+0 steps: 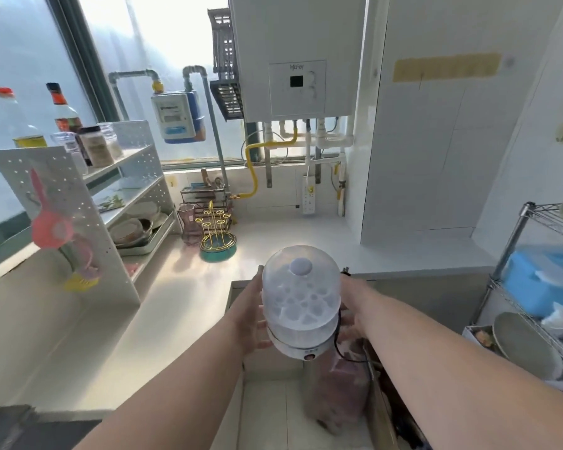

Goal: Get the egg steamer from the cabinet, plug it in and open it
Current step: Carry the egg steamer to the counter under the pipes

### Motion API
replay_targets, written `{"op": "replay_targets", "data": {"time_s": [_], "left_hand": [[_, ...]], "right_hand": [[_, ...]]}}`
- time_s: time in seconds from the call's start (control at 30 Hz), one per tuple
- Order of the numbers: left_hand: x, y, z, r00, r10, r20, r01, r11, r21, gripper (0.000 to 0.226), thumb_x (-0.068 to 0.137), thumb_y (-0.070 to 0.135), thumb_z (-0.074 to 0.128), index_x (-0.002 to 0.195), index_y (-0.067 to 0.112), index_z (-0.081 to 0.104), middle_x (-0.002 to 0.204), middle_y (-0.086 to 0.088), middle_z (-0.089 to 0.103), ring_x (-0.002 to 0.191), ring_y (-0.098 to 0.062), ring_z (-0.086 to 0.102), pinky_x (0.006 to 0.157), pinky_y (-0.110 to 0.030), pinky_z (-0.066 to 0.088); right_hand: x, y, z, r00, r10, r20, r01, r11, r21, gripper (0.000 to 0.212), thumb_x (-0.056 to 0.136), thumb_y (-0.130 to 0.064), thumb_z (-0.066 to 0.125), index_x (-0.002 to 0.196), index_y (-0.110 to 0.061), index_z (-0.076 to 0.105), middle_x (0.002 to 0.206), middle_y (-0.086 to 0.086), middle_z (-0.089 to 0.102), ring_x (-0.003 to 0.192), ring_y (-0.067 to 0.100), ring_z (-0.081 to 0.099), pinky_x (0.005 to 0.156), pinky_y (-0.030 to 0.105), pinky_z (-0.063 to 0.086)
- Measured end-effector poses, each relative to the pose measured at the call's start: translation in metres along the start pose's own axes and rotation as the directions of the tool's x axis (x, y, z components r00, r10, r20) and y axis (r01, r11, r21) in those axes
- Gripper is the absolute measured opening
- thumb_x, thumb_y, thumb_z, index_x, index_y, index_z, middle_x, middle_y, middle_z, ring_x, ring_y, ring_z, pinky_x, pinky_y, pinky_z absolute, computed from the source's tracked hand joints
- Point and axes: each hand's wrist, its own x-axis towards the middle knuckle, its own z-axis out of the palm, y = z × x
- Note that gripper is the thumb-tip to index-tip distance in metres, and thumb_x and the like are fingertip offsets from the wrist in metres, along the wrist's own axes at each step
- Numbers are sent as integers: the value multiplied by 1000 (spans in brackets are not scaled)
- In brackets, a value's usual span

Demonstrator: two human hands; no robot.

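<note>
The egg steamer (pixel 301 303) is a white base with a clear domed lid and egg trays inside, held up in the air in front of the counter corner. My left hand (pixel 252 315) presses against its left side and my right hand (pixel 351 315) against its right side. A black cord (pixel 342 349) hangs from its base on the right. The lid is on. A white power strip (pixel 308 198) hangs on the back wall above the counter. An open cabinet door (pixel 376 401) shows below my right arm.
White countertop (pixel 273 238) runs along the window, with a white perforated shelf rack (pixel 88 203) of dishes and jars at left and a gold cup stand (pixel 216 237) in the middle. A wire rack (pixel 533 287) with a blue box stands at right. A water heater (pixel 298 56) hangs above.
</note>
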Motion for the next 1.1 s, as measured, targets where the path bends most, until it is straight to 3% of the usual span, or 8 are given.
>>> {"op": "replay_targets", "data": {"time_s": [0.13,0.27,0.4,0.5,0.7,0.9,1.1], "left_hand": [[70,27,15,999,-21,43,21,1000,7,97,46,107,63,108,36,85,115,-2,84,111,-29,77,74,-43,64],[142,62,37,999,-13,39,13,1000,-1,90,45,107,65,99,39,86,111,1,84,114,-27,76,75,-44,63],[201,101,57,1000,-7,24,8,1000,-31,88,43,107,66,97,41,86,105,6,84,116,-26,72,83,-48,59],[243,129,68,1000,-4,-12,3,998,-59,96,44,106,68,107,36,85,117,2,83,118,-27,72,88,-52,59],[320,174,71,1000,-1,-4,1,999,-44,100,52,103,66,123,33,76,131,-1,73,122,-29,68,104,-62,52],[419,199,59,997,-30,64,29,999,20,97,55,102,67,126,35,74,134,-2,72,122,-29,68,103,-61,53],[523,220,37,988,-77,135,73,997,35,82,59,97,71,122,45,76,129,6,76,118,-23,73,101,-58,57]], "right_hand": [[67,-30,-7,999,33,1,-33,999,-12,44,89,-32,69,125,-8,69,121,13,75,109,37,72,102,53,59],[142,-67,-18,999,47,23,-49,998,48,37,83,-29,71,113,-9,75,105,15,80,90,38,78,68,52,67],[207,-111,-25,998,54,22,-55,998,18,35,88,-30,65,117,-12,74,113,13,77,100,39,75,84,58,65],[250,-149,-28,997,63,32,-63,998,-4,32,87,-31,67,111,-12,76,107,13,78,96,39,75,81,63,63],[328,-192,-14,996,77,50,-79,996,38,34,87,-32,67,115,-14,72,112,12,74,94,37,73,75,57,64],[407,-215,12,991,137,14,-137,987,81,34,84,-33,69,112,-16,76,110,9,75,99,36,74,70,49,64],[486,-240,48,978,200,-58,-190,971,142,37,87,-34,70,119,-15,74,117,10,74,109,35,72,95,60,60]]}}
